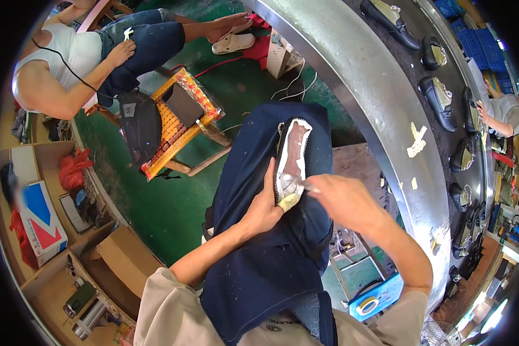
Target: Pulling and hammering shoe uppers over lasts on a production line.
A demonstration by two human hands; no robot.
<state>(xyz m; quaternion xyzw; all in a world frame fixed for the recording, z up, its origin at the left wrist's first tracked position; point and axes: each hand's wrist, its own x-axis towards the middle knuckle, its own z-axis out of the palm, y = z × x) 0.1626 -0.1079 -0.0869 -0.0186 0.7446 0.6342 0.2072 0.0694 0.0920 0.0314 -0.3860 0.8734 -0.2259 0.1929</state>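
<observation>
A dark shoe [294, 149] lies bottom up on my lap, its toe or heel end pointing away from me. The underside has a brown middle and a pale, whitish margin all round. My left hand [262, 210] grips the near end from the side, its thumb wrapped in yellowish tape. Over that same end, my right hand [349, 199] is closed on a small metallic tool [305, 184]. Motion blur hides what kind of tool it is. Its tip is at or just above the pale part of the underside. A dark blue apron [254, 271] covers my legs under the shoe.
On my right curves a metal-edged conveyor [380, 75] bearing several dark shoes [438, 101]. A wooden stool [176, 124] stands ahead left, near a seated person [69, 75]. Shelves with boxes [40, 225] line the left. Another person's hand [483, 112] reaches the line at far right.
</observation>
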